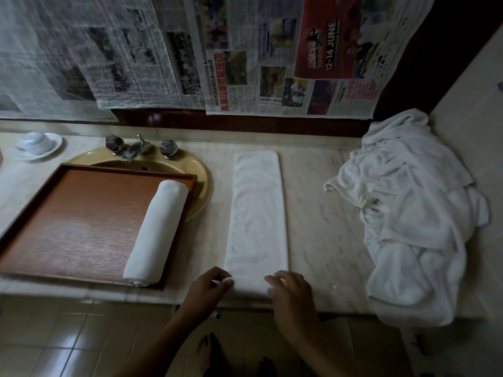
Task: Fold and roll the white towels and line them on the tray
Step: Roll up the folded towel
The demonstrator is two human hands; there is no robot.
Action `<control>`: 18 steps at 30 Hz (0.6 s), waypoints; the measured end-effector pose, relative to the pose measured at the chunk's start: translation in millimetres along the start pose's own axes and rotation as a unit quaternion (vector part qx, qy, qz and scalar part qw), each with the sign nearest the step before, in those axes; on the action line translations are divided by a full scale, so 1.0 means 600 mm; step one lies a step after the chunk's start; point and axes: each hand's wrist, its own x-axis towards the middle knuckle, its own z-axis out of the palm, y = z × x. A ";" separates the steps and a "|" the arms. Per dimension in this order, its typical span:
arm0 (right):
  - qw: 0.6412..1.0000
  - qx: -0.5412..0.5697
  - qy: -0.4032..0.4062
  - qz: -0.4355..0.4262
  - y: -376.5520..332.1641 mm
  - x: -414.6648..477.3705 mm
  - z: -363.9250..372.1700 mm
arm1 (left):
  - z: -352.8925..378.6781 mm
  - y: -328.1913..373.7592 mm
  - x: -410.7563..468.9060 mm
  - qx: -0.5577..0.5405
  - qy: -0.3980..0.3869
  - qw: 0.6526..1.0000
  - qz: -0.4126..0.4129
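At six o'clock on the pale marble counter (321,213), left hand (211,285) and right hand (292,291) curl fingers round the near end of a folded white towel strip (257,213), its long axis running six to twelve. One rolled white towel (156,232) lies in the brown wooden tray (81,213) at nine; a heap of loose white towels (413,213) waits at three.

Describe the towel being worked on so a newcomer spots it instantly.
On the marble counter, between the wooden tray and the crumpled towel pile, lies a long strip towel. Left hand and right hand hold its near end. It alone is flat: neighbours are rolled or heaped.
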 end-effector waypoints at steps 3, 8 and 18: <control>0.997 -0.061 0.027 -0.043 -0.032 -0.036 0.027 | 0.003 0.011 -0.006 0.020 0.012 1.000 0.008; 0.993 -0.092 -0.036 -0.070 -0.019 -0.046 0.048 | 0.042 0.001 -0.026 0.210 0.138 0.963 0.101; 0.986 -0.104 -0.109 -0.076 0.012 0.020 0.045 | 0.089 -0.033 0.008 0.481 0.013 0.849 0.220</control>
